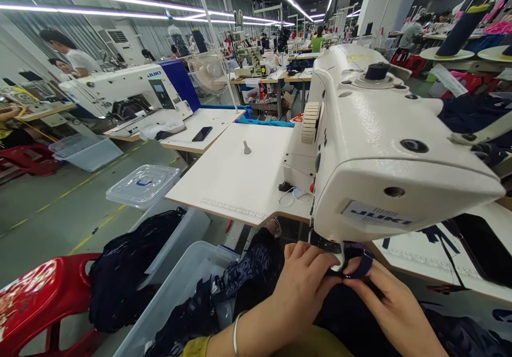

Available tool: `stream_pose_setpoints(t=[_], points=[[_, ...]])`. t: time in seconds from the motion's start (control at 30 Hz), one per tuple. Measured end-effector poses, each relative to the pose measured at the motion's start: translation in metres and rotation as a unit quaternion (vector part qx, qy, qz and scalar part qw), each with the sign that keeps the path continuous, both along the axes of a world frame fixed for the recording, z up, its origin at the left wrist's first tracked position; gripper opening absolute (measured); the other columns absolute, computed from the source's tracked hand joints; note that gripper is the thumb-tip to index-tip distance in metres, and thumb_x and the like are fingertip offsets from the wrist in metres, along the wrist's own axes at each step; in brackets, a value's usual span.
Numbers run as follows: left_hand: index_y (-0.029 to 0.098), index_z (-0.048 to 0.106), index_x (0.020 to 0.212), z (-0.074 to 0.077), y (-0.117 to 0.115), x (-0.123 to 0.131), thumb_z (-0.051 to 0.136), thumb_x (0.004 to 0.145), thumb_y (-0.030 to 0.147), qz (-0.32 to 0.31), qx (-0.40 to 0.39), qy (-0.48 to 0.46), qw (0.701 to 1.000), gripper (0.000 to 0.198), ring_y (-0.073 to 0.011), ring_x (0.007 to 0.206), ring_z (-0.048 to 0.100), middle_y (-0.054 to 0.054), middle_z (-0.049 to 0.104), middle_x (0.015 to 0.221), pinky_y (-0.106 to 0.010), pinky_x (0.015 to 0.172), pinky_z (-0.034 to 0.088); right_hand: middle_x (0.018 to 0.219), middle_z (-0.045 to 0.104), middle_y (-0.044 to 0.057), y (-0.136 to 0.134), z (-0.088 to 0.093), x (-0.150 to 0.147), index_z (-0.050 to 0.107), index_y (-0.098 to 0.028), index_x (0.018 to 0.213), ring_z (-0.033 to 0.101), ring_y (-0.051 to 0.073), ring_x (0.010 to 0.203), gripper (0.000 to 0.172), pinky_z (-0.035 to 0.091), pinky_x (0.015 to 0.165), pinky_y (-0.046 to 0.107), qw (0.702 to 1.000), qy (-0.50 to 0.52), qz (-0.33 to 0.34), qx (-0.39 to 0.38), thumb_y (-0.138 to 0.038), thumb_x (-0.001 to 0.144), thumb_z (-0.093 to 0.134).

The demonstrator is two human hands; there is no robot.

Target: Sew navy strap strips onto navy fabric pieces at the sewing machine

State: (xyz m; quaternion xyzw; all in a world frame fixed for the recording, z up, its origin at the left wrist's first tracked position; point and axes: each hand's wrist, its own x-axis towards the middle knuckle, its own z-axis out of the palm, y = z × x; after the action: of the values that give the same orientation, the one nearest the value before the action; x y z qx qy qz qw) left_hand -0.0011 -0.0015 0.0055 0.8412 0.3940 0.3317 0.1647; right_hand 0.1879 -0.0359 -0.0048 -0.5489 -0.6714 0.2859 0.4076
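Observation:
Under the head of a white sewing machine (384, 175), my left hand (298, 279) pinches dark navy fabric close to the needle area. My right hand (386, 298) grips a narrow navy strap (362, 265), which loops up between thumb and fingers and shows a small shiny piece. Both hands nearly meet at the fingertips, so the needle and the exact stitching spot are hidden. More dark navy fabric (340, 314) hangs below the hands over my lap.
Left of me stand a clear plastic bin (192, 253) with navy lace garments (236, 277) and a red stool (44, 293). A white table (240, 175) reaches forward, with a small metal piece (247, 147) on it. A black phone (486, 250) lies at right. Another sewing machine (132, 95) stands ahead left.

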Motion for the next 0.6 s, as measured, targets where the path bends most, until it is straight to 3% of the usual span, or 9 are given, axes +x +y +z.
stream_pose_setpoints(t=[0.23,0.43,0.6], points=[[0.022,0.063,0.099,-0.004,-0.005,-0.001,0.049,0.100,0.028,-0.005,0.057,-0.028,0.998,0.015,-0.0159,0.081,0.056,-0.001,0.065,0.087,-0.034,0.076,0.037,0.087,0.069,-0.003,-0.008,-0.008,-0.003,0.066,-0.033,0.090,0.067,0.017,0.080,0.007,0.057,0.072,0.022,0.996,-0.020,-0.012,0.092,-0.026,0.089,0.063],[0.021,0.065,0.099,-0.002,-0.007,-0.001,0.047,0.101,0.023,-0.012,0.060,-0.014,0.998,0.018,-0.0147,0.080,0.057,-0.002,0.064,0.086,-0.033,0.078,0.038,0.081,0.066,-0.002,-0.011,-0.011,-0.008,0.067,-0.033,0.090,0.065,0.015,0.068,0.013,0.055,0.063,0.023,0.987,-0.036,-0.020,0.154,-0.021,0.087,0.063],[0.021,0.063,0.100,-0.003,-0.007,-0.001,0.046,0.101,0.023,-0.033,0.027,-0.033,0.999,0.017,-0.0148,0.080,0.056,-0.001,0.063,0.087,-0.032,0.078,0.037,0.094,0.070,-0.001,-0.014,-0.017,-0.010,0.068,-0.036,0.099,0.069,0.017,0.079,0.023,0.056,0.071,0.026,0.979,-0.057,-0.043,0.190,-0.017,0.088,0.061]])
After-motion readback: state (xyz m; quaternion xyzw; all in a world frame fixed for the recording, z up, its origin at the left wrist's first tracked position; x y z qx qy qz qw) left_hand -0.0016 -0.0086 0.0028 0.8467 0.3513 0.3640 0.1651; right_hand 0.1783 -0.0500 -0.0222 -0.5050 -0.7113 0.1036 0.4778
